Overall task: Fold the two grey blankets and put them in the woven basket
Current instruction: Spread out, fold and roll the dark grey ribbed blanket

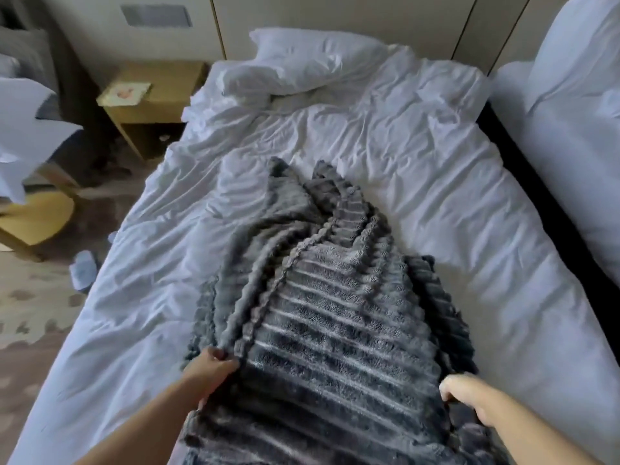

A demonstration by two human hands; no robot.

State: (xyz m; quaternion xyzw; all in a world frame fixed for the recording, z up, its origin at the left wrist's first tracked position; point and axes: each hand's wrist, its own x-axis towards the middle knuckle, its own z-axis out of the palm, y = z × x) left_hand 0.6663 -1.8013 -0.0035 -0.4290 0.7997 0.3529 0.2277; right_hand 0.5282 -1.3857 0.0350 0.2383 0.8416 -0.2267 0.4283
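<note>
A grey ribbed blanket [328, 313] lies bunched lengthwise on the white bed [419, 156], its far end narrowed into folds. My left hand [209, 367] pinches the blanket's left edge near the front. My right hand [469, 401] grips its right edge at about the same distance from me. A darker grey layer [432, 283] shows under the right side; I cannot tell whether it is a second blanket. No woven basket is in view.
A white pillow [302, 65] lies at the head of the bed. A wooden nightstand [151, 95] stands to the left, with a wooden chair [37, 213] nearer me and slippers [82, 268] on the carpet. A second white bed [570, 146] runs along the right.
</note>
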